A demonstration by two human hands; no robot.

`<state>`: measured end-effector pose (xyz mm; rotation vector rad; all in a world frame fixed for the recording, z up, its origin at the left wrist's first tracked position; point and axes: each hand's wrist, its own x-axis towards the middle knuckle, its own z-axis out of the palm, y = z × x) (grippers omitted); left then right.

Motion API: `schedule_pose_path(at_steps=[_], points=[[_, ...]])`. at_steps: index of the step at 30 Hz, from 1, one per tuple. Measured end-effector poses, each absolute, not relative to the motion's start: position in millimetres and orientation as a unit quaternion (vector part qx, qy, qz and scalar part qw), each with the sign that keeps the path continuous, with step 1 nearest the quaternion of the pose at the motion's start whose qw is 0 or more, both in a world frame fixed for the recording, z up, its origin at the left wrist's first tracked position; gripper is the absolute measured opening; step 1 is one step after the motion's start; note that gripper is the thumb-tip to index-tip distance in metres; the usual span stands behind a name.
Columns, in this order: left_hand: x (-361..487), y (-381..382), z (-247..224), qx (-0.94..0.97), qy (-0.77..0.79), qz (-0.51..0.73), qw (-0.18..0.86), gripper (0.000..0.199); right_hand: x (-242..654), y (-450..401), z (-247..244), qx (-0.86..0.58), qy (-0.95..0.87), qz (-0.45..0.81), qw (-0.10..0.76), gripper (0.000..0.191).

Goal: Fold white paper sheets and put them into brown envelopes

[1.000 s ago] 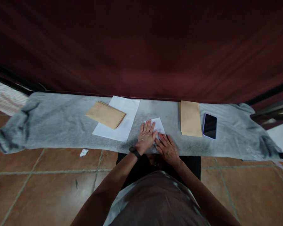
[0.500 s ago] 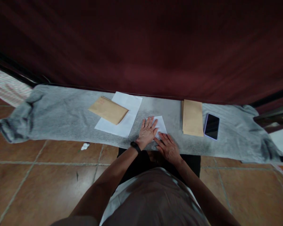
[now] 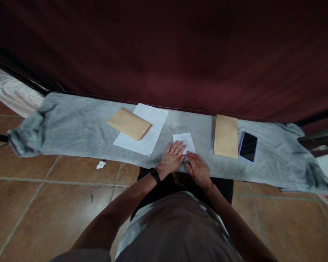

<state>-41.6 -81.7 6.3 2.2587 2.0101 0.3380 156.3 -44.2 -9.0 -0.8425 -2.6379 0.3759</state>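
Note:
A folded white sheet of paper (image 3: 186, 139) lies on the grey cloth in front of me. My left hand (image 3: 171, 158) rests flat on its lower left part, fingers spread. On the near right edge of the sheet, my right hand (image 3: 199, 169) lies with its fingers stretched out, the fingertips touching the paper. Both palms cover the near part of the folded sheet. Left of my hands is a larger white sheet (image 3: 153, 127), partly under several brown envelopes (image 3: 129, 123). To the right stands a stack of brown envelopes (image 3: 225, 136).
A phone (image 3: 248, 146) with a purple edge lies right of the envelope stack. The grey cloth (image 3: 76, 127) covers a long narrow bench. A dark red curtain (image 3: 164, 58) hangs behind it. A white scrap (image 3: 101, 165) is on the tiled floor.
My left hand has slid down toward me on the folded sheet, so more of the sheet's far part shows. The whole view has shifted slightly.

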Motion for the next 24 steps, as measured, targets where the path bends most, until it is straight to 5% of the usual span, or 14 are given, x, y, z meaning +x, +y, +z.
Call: schedule_pose_path(at_steps=[24], points=[[-52.5, -123.2, 16.2, 0.831, 0.551, 0.060, 0.046, 0.055, 125.1, -13.1, 11.1, -0.235, -0.948, 0.169, 0.133, 0.044]])
